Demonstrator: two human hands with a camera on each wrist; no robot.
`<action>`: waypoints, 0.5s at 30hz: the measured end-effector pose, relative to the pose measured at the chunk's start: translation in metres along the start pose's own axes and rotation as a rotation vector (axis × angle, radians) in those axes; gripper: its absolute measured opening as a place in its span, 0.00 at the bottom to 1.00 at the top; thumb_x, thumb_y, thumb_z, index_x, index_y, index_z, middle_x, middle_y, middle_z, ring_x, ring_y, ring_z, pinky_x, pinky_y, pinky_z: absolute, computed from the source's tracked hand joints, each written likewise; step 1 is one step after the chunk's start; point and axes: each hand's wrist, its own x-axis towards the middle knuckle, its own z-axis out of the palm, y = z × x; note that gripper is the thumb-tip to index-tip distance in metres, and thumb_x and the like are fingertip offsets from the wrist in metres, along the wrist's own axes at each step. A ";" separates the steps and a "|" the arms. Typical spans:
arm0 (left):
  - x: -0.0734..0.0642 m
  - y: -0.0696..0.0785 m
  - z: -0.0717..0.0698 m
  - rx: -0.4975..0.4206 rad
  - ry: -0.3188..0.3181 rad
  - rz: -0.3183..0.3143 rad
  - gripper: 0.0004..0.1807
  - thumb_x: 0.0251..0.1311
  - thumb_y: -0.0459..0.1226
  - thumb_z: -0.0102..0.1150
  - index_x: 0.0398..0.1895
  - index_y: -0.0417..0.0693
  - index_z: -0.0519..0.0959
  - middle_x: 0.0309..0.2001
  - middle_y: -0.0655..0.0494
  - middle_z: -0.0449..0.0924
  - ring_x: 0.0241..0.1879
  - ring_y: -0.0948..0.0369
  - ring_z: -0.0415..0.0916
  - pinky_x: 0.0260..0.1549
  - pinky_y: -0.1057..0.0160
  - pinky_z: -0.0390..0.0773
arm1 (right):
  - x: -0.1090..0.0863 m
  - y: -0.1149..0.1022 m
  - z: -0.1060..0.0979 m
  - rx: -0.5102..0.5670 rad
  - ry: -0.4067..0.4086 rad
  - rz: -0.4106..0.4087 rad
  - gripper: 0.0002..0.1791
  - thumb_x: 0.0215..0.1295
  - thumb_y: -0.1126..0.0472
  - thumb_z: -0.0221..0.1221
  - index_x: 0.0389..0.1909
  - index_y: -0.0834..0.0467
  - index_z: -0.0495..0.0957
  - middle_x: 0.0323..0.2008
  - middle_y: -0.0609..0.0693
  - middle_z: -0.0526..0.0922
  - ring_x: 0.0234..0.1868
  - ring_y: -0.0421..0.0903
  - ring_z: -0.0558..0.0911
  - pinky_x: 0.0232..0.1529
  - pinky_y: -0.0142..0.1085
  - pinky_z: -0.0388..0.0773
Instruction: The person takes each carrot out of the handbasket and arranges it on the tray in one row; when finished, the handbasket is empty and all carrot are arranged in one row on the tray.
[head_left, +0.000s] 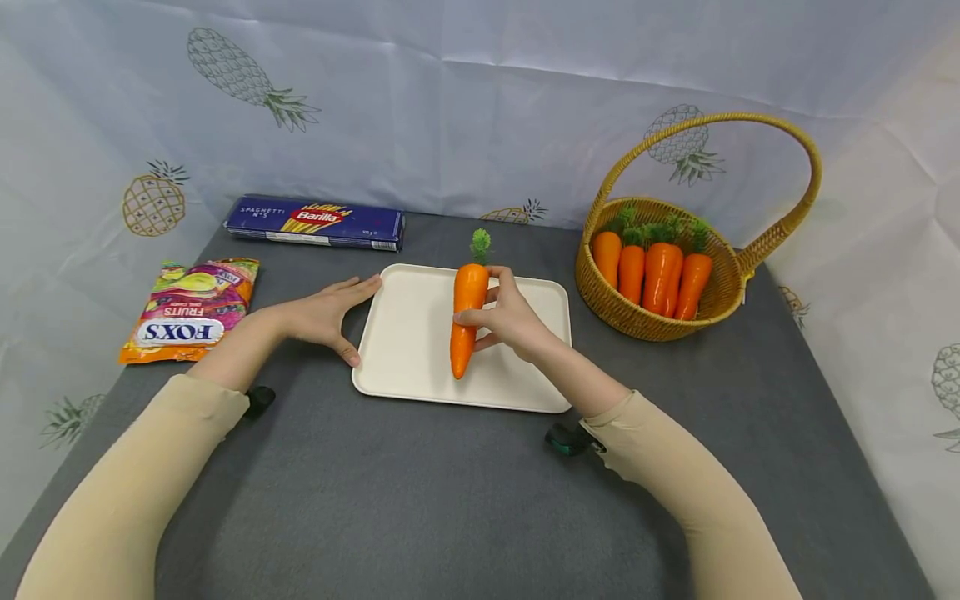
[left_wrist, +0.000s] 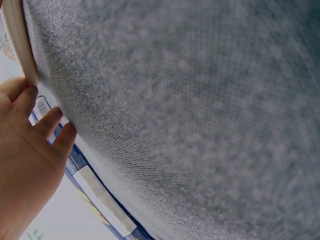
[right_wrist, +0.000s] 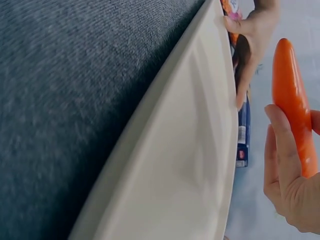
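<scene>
An orange carrot (head_left: 468, 292) with a green tuft is gripped by my right hand (head_left: 512, 315), thumb on one side and fingers on the other. In the right wrist view the carrot (right_wrist: 291, 95) is held above the cream tray (right_wrist: 185, 150), with a gap between them. My left hand (head_left: 322, 315) touches the left edge of the tray (head_left: 405, 367), its fingers and thumb spread. The left wrist view shows that hand (left_wrist: 30, 150) with fingertips by the tray's rim (left_wrist: 20, 40).
A wicker basket (head_left: 630, 321) with a tall handle stands at the right, holding several carrots (head_left: 660, 275). At the back left lies a blue spaghetti box (head_left: 315, 223). A candy bag (head_left: 191, 308) is beside my left forearm. The grey table (head_left: 450, 500) extends in front.
</scene>
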 end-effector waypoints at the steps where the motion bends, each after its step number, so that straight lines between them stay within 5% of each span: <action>1: 0.000 0.000 0.000 0.000 0.000 0.000 0.75 0.35 0.56 0.80 0.80 0.43 0.39 0.81 0.44 0.34 0.78 0.34 0.31 0.72 0.29 0.39 | 0.001 0.000 0.001 -0.001 -0.001 0.001 0.49 0.58 0.66 0.67 0.73 0.51 0.46 0.57 0.64 0.66 0.41 0.54 0.83 0.32 0.49 0.87; 15: 0.001 -0.002 0.001 -0.001 0.001 -0.028 0.75 0.34 0.56 0.80 0.80 0.45 0.39 0.82 0.46 0.34 0.79 0.35 0.31 0.72 0.29 0.40 | 0.010 -0.004 0.023 -0.008 -0.023 -0.005 0.49 0.58 0.64 0.68 0.73 0.52 0.47 0.53 0.63 0.68 0.38 0.52 0.84 0.33 0.50 0.87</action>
